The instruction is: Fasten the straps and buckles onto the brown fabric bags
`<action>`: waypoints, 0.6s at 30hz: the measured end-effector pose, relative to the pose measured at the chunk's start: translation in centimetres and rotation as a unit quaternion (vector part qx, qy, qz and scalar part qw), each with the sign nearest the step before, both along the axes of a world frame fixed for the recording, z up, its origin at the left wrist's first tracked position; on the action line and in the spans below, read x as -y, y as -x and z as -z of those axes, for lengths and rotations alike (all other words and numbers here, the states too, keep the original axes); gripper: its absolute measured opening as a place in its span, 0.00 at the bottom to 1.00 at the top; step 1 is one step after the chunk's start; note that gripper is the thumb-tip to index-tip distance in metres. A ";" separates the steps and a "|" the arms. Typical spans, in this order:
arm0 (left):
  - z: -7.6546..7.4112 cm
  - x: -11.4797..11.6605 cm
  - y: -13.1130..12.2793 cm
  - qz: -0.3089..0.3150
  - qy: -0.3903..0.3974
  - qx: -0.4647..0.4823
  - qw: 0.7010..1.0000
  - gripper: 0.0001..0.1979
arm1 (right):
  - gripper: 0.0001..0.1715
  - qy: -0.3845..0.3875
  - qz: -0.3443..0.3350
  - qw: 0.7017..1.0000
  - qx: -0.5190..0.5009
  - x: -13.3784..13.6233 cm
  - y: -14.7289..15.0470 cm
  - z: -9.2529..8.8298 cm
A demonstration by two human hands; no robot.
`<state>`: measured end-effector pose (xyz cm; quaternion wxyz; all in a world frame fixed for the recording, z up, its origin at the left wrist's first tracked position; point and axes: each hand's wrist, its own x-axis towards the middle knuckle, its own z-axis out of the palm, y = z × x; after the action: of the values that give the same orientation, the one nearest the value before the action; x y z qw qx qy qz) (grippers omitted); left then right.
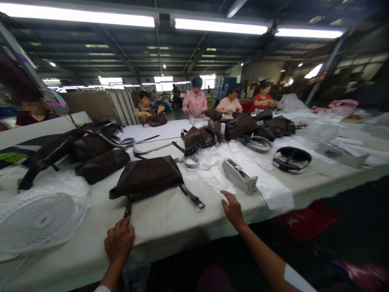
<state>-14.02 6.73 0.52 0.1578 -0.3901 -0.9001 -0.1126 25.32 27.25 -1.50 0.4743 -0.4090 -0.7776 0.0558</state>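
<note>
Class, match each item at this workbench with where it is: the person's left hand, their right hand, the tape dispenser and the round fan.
Items:
1. Left hand
2. Right hand
3. Tape dispenser
4. Round white fan

Places:
A. On white sheets
B. At the far left of the table
C. Beside a black strap
D. Fingers spread over the table's front edge

Pairs: 1-C, 2-D, 3-A, 4-B

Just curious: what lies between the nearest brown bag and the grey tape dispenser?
Between the brown bag and the tape dispenser, loose white sheets lie, in the head view.
</note>
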 end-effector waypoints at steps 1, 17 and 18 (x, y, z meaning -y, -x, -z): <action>0.1 0.0 0.1 0.003 -0.003 -0.002 1.000 0.19 | 0.21 0.000 0.022 1.000 0.010 -1.2 -1.1 -0.2; 0.8 -0.3 0.5 0.002 -0.008 -0.010 1.000 0.19 | 0.11 0.069 0.044 0.971 0.224 -12.7 -3.9 -1.0; 0.8 -0.3 0.4 0.003 -0.008 -0.011 1.000 0.19 | 0.10 0.078 0.048 0.969 0.231 -12.5 -3.8 -1.3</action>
<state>-14.45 7.04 -0.30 0.1705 -0.3929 -0.8962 -0.1158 29.15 39.75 -0.21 0.2507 -0.4831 -0.8389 -0.0021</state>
